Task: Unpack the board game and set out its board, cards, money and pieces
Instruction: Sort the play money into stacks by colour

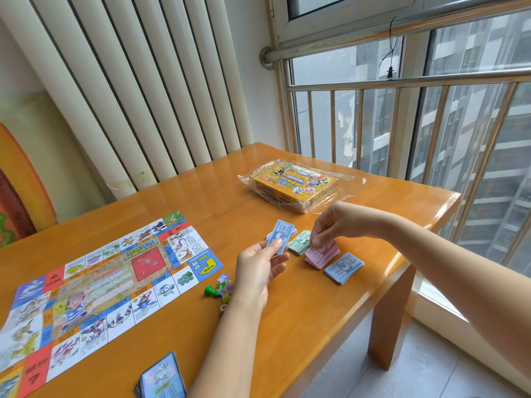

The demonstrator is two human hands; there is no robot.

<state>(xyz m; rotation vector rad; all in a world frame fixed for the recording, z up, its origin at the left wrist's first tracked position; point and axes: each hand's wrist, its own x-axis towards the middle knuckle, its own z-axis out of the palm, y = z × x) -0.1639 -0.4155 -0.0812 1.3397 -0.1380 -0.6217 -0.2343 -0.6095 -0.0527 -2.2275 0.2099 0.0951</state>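
The colourful game board (94, 285) lies unfolded on the left of the wooden table (301, 311). My left hand (258, 268) pinches a small stack of blue and pink banknotes (280, 237) held upright. My right hand (333, 225) reaches down with its fingertips pinching the top note of a pink money pile (323, 257). A green money pile (300, 242) lies to its left and a blue money pile (344, 268) to its right. Playing pieces (219, 287), one a green pawn, sit beside the board's corner. A card deck (162, 377) lies at the front edge.
The yellow game box (296, 183) sits on its clear plastic wrap at the back of the table. The table's right edge drops off beside a railed window (402, 110). A white radiator (129, 96) stands behind the table.
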